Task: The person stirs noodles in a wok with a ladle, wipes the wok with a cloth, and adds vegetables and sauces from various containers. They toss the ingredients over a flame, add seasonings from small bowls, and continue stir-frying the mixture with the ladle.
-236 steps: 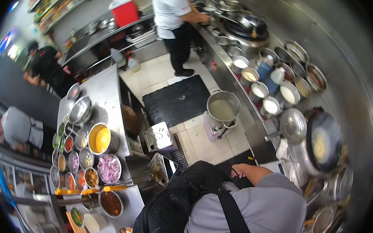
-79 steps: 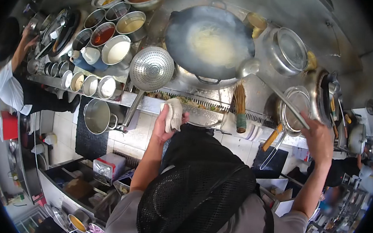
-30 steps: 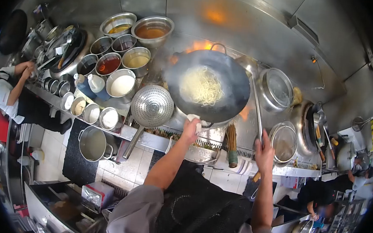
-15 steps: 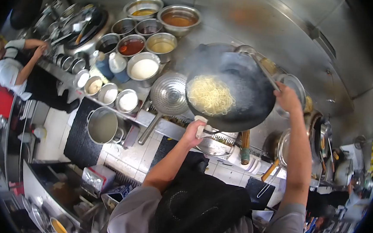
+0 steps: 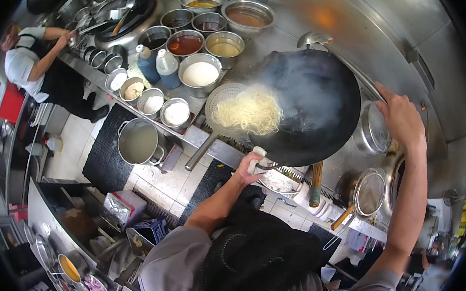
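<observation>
Noodles over the wok's left rim, onto the strainer

Head view: half a second ago the noodles lay wholly inside the wok; now they lie across its left rim and cover much of the perforated strainer beside it. The ladle has risen clear, its bowl now beyond the far rim.

The left hand has its fingers clamped on a folded cloth around the wok's near handle. The right hand has its fingers closed on the ladle's shaft.

The strainer's handle juts over the front edge of the stove counter. A bamboo brush sits at that edge, near the wok; metal bowls crowd the counter left of the strainer. At its far left a co-worker stands.

The noodles are pale yellow, loosely tangled; the wok is dark and tilted left, smoke blurring its inside.
</observation>
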`<state>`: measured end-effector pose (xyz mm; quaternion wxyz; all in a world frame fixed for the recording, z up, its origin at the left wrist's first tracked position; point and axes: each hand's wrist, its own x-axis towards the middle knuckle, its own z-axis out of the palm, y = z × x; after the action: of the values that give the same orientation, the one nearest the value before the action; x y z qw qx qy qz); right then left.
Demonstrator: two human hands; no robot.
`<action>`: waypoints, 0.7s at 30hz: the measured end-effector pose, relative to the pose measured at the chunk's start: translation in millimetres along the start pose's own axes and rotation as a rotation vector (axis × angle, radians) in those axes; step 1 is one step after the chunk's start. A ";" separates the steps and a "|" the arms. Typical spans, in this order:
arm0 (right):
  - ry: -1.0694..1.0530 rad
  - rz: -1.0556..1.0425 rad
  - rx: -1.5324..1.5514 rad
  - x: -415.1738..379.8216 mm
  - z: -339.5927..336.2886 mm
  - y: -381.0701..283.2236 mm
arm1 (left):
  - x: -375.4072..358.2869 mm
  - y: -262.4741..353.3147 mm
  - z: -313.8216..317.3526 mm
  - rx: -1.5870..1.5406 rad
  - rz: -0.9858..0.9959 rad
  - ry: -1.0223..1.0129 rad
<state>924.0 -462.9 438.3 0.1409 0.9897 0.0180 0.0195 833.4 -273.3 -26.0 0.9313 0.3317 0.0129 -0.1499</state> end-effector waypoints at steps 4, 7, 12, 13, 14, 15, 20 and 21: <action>0.077 -0.084 -0.082 1.6 -24.2 -31.2 | 27.7 -53.6 -45.8 0.175 0.147 -0.021; 0.150 -0.156 -0.141 7.3 -35.7 -42.1 | 23.3 -13.0 -11.8 -0.684 -0.333 -0.020; 0.197 -0.179 -0.177 1.0 -53.9 -45.1 | 38.5 -18.9 -18.1 -0.880 -0.430 -0.279; 0.197 -0.172 -0.179 -4.3 -52.8 -40.0 | 36.3 -16.3 -13.2 -0.879 -0.437 -0.283; 0.206 -0.158 -0.177 -10.8 -51.2 -33.2 | 32.8 -7.0 -4.0 -0.790 -0.472 -0.108; 0.214 -0.143 -0.174 -16.3 -49.0 -25.1 | 31.1 -1.1 0.6 -0.696 -0.503 0.065; 0.292 -0.128 -0.060 -31.6 31.6 46.1 | 39.1 -37.5 -21.0 0.207 -0.067 -0.153; 0.322 -0.125 -0.004 -37.5 58.3 51.5 | 38.4 -33.6 -15.2 0.373 0.030 -0.183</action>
<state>890.6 -530.1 395.5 0.1391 0.9704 0.1019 0.1691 861.6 -298.9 -63.2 0.8533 0.4833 -0.1047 -0.1656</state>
